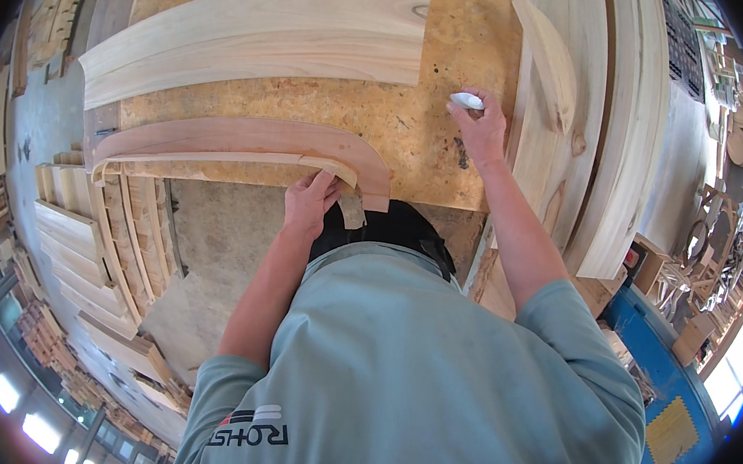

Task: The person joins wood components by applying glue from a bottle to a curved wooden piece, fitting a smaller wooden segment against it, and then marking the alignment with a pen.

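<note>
My left hand [310, 202] is at the front edge of the workbench, its fingers pinched on the pale wooden strip [219, 158]. That strip runs along the inner edge of a curved, pinkish wooden board [239, 132], which bends down at its right end. Farther right, over the bench, my right hand [483, 134] is closed around a small, smooth white object [467, 101] whose kind I cannot make out. Behind the curved board lies a wide pale wooden panel [265, 37] with a bowed edge.
The stained workbench top [460, 28] bears the pieces. Long planks [622, 148] lie along its right side, with a curved wood offcut [550, 62] on them. Stacked boards [79, 242] stand at left on the floor. A blue metal cabinet [668, 382] is at lower right.
</note>
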The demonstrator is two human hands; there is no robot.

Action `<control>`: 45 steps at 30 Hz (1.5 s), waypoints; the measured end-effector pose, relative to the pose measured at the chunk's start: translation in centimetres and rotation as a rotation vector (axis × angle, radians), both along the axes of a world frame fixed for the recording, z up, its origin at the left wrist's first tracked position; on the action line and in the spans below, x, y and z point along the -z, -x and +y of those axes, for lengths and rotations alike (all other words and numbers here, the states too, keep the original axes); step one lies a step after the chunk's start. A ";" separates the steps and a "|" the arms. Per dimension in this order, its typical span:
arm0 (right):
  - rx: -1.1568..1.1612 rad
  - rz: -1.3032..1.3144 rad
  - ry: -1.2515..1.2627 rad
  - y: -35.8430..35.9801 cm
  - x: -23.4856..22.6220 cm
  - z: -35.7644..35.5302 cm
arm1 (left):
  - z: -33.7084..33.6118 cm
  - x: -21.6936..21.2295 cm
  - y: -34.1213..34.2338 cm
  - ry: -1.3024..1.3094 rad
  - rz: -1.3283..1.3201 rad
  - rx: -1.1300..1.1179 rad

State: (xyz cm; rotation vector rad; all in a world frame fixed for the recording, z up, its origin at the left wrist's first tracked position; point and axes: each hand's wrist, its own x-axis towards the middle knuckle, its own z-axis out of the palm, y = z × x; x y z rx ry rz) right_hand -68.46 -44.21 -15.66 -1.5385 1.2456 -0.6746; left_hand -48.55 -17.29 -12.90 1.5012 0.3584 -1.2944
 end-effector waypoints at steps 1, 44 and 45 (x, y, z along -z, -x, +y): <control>-0.016 0.035 0.044 0.2 0.1 0.0 | 0.1 0.1 0.0 0.000 0.001 -0.002; -0.990 0.877 0.106 -13.6 -4.9 10.6 | -0.3 1.6 -1.6 -0.117 -0.178 0.195; -0.996 0.917 0.097 -13.9 -5.0 10.4 | -0.6 1.2 -2.1 -0.096 -0.158 0.221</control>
